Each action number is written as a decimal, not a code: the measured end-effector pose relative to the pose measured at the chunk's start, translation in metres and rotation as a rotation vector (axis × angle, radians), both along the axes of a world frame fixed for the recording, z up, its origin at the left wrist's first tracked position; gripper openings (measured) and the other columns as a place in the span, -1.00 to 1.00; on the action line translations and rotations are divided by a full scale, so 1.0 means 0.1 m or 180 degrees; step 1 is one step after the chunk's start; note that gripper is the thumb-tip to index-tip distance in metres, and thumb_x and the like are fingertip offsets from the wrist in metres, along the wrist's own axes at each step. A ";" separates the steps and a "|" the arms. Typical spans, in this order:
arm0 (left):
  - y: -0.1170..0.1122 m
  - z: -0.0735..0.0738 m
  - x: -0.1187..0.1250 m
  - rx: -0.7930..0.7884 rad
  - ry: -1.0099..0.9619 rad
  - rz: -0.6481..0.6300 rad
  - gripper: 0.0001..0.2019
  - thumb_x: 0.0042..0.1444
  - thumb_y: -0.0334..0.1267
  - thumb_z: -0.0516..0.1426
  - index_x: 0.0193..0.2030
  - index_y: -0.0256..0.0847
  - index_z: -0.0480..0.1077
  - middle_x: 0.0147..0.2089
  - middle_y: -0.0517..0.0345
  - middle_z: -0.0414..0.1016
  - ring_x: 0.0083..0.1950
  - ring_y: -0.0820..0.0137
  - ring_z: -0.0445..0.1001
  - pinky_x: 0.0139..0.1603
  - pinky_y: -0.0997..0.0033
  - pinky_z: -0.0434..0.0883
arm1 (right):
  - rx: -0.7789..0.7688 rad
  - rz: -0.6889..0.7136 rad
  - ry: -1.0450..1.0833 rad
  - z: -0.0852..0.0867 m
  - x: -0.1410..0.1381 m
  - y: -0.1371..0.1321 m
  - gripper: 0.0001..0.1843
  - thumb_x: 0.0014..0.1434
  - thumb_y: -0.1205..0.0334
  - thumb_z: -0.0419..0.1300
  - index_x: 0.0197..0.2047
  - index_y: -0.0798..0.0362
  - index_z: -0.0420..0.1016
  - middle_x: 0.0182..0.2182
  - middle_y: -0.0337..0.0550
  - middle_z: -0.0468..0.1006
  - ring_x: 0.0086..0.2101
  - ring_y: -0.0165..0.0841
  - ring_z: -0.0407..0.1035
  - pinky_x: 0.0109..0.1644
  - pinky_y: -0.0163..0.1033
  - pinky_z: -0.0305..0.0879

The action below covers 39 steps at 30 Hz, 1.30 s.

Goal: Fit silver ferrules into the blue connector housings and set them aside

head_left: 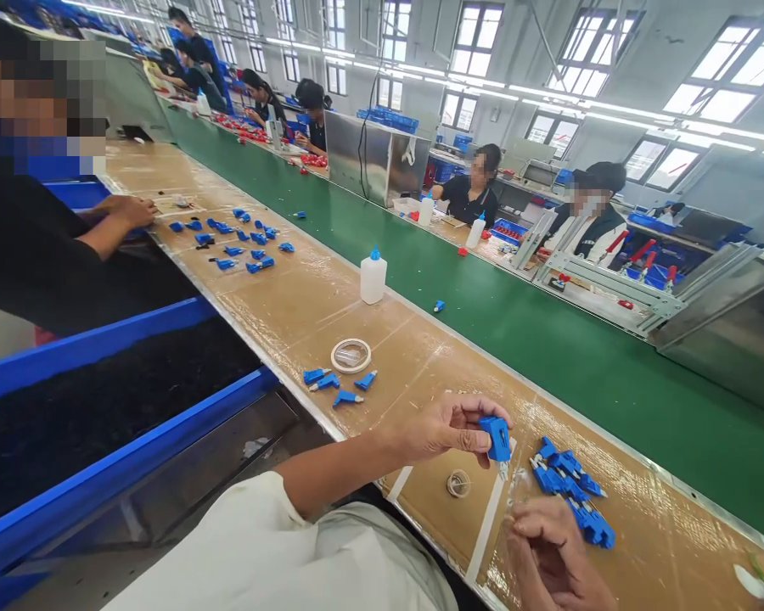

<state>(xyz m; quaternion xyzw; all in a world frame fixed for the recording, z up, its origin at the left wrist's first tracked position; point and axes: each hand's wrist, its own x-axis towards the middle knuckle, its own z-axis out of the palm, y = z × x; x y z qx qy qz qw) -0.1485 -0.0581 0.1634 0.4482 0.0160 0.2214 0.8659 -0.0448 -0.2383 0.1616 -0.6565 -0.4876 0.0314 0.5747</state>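
My left hand (449,427) pinches a small blue plastic part (498,439) between thumb and fingers, a little above the brown workbench (306,297). My right hand (551,556) is low at the frame's bottom, fingers curled together near a thin clear piece I cannot make out. A pile of several blue parts (570,488) lies just right of both hands. A small clear tape ring (458,483) lies on the bench below my left hand. Three more blue parts (334,386) lie further left beside a larger tape roll (351,355).
A white glue bottle with a blue cap (373,276) stands by the green conveyor belt (547,339). A co-worker's hand (124,210) rests near scattered blue parts (238,242) at left. Other people sit across the belt. A blue bin frame (120,424) runs along my left.
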 end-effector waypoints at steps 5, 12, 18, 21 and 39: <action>-0.12 -0.12 0.11 -0.0271 0.0478 0.0227 -0.45 -0.23 0.03 0.48 -0.19 -0.32 0.53 -0.34 0.08 0.54 -0.36 0.44 0.51 -0.26 0.42 0.44 | 0.0539 -0.0082 -0.2076 0.03 0.10 0.29 -0.54 0.20 0.46 0.32 0.14 -0.06 0.50 -0.03 0.01 0.49 -0.07 -0.23 0.48 -0.10 -0.15 0.51; -0.18 -0.22 0.19 -0.0098 0.0518 0.0196 -0.34 -0.18 0.15 0.44 -0.04 -0.31 0.55 -0.39 0.12 0.53 -0.40 0.45 0.50 -0.34 0.47 0.40 | 0.0557 -0.0288 -0.2176 -0.08 0.21 0.42 -0.47 0.22 0.53 0.28 0.21 -0.06 0.47 -0.13 -0.05 0.57 -0.18 -0.27 0.53 -0.12 -0.17 0.51; -0.20 -0.28 0.17 0.0132 0.0430 0.0249 -0.34 -0.13 0.15 0.42 0.02 -0.27 0.55 -0.24 0.03 0.57 -0.28 0.41 0.51 -0.28 0.45 0.42 | 0.0693 -0.0342 -0.1220 -0.23 0.19 0.40 -0.59 0.19 0.53 0.29 0.05 -0.05 0.55 -0.17 -0.08 0.59 -0.18 -0.24 0.51 -0.16 -0.10 0.48; -0.17 -0.31 0.19 0.0408 0.0595 0.0313 -0.35 -0.07 0.23 0.35 -0.02 -0.29 0.58 -0.26 0.03 0.55 -0.29 0.43 0.48 -0.26 0.46 0.40 | 0.0590 -0.0159 -0.1069 -0.23 0.19 0.40 -0.61 0.16 0.47 0.32 0.03 -0.06 0.59 -0.16 -0.06 0.60 -0.18 -0.22 0.51 -0.14 -0.06 0.49; 0.24 -0.58 0.33 0.0339 -0.0084 -0.0229 -0.40 -0.02 0.04 0.40 0.14 -0.18 0.55 0.03 -0.18 0.58 -0.06 0.27 0.54 -0.01 0.32 0.44 | -0.0059 0.1009 0.5567 -0.18 0.23 0.64 -0.65 -0.01 0.48 0.42 -0.17 -0.05 0.56 -0.29 -0.26 0.62 -0.37 -0.48 0.51 -0.31 -0.45 0.56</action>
